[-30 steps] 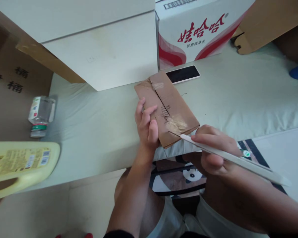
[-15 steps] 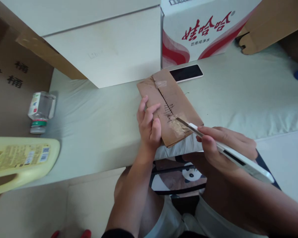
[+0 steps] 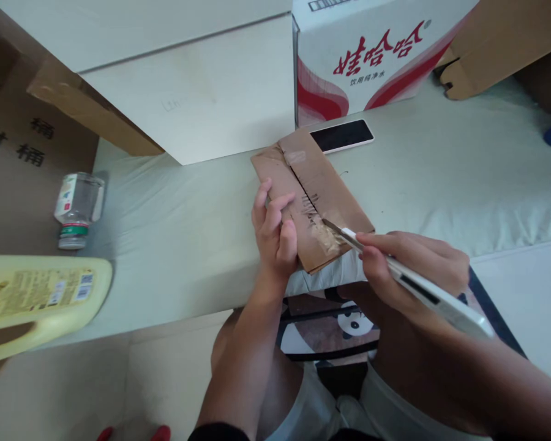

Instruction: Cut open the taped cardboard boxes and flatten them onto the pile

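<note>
A flat brown cardboard box (image 3: 344,193) lies tilted on the pale green bedding, with a seam along its top and clear tape near the close end. My left hand (image 3: 275,233) grips its left edge, fingers bent over the top face and thumb near the lower part. In my right hand (image 3: 408,263) is a white utility knife (image 3: 422,291), held like a pen with its blade out. The blade's tip touches the box at the seam, by the upper edge of the wrinkled tape. My right palm is partly hidden behind the handle.
A phone (image 3: 344,136) lies just beyond the box. Behind stand a white box (image 3: 202,98) and a red-and-white water carton (image 3: 371,67). To the left are a clear bottle (image 3: 79,205) and a yellow jug (image 3: 73,294). A panda-printed item (image 3: 354,318) sits below the bedding's edge.
My right hand and the utility knife have shifted slightly left, the tip now nearer the seam. My left hand keeps its hold on the box.
</note>
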### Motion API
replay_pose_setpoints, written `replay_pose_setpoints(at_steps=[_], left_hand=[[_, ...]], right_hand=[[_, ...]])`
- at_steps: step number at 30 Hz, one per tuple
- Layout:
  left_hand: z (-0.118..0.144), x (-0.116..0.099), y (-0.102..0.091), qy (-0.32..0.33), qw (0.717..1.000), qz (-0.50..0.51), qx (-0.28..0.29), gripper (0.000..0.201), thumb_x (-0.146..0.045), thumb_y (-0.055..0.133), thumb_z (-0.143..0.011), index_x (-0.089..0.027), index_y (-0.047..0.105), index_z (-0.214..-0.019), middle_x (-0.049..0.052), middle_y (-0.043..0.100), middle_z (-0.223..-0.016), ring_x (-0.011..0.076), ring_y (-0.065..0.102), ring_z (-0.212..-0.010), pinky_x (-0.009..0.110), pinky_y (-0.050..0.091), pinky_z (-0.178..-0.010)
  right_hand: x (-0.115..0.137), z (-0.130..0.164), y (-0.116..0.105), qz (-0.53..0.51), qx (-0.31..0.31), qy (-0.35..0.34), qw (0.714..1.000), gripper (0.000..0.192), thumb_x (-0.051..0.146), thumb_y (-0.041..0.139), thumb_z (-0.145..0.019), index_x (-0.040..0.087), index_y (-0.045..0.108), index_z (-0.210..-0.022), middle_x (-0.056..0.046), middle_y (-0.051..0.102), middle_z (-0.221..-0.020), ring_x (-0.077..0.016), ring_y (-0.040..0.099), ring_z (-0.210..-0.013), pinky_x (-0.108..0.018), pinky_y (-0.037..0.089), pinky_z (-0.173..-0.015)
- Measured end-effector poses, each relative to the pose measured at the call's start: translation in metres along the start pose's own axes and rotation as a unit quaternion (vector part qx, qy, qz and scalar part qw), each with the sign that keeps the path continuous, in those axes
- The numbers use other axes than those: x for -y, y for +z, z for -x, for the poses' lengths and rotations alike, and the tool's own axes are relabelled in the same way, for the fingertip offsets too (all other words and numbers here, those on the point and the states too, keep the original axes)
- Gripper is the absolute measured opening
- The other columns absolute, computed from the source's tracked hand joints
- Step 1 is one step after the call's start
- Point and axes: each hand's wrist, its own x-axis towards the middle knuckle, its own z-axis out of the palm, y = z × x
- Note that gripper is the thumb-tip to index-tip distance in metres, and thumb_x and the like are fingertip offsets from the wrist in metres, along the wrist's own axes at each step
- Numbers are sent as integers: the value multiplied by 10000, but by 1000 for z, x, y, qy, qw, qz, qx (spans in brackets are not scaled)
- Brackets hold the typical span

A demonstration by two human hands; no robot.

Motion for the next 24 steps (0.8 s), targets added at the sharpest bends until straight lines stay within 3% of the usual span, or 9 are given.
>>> replay_pose_setpoints(at_steps=[5, 12, 21, 24], left_hand=[[0, 4, 2, -5, 1000, 20, -8, 478, -548, 333, -1046, -230, 643, -1222, 118, 444, -1600, 319, 396, -1521, 524, 322, -1252], [-1, 5, 4, -2, 998, 56, 4, 446, -546, 356, -1040, -240, 635, -1205, 111, 435, -1605, 322, 386, -1527, 514, 334, -1242], [-2, 9, -1, -14, 999, 27, 21, 507, -590, 335, -1032, -238, 623, -1255, 119, 415, -1628, 328, 364, -1541, 521, 322, -1249], [-2, 8, -1, -19, 999, 32, 19, 512, -606, 344, -1026, -244, 632, -1246, 111, 424, -1624, 334, 366, -1539, 532, 311, -1256]], right_hand=[[-4, -5, 9, -5, -32, -43, 999, 159, 131, 625, -894, 276, 684, -865, 19, 700, -629, -137, 632, -484, -271, 500, -463], [-1, -7, 3, -10, 1, -27, 1000, 177, 94, 591, -876, 251, 647, -816, 11, 704, -633, -124, 633, -485, -251, 487, -458], [-12, 3, -6, -59, -4, -42, 997, 140, 149, 569, -889, 239, 672, -859, 24, 680, -634, -109, 610, -473, -236, 490, -460], [-13, 4, -12, -71, 21, -35, 997, 151, 131, 559, -884, 232, 665, -850, 22, 667, -638, -109, 610, -482, -246, 486, -459]])
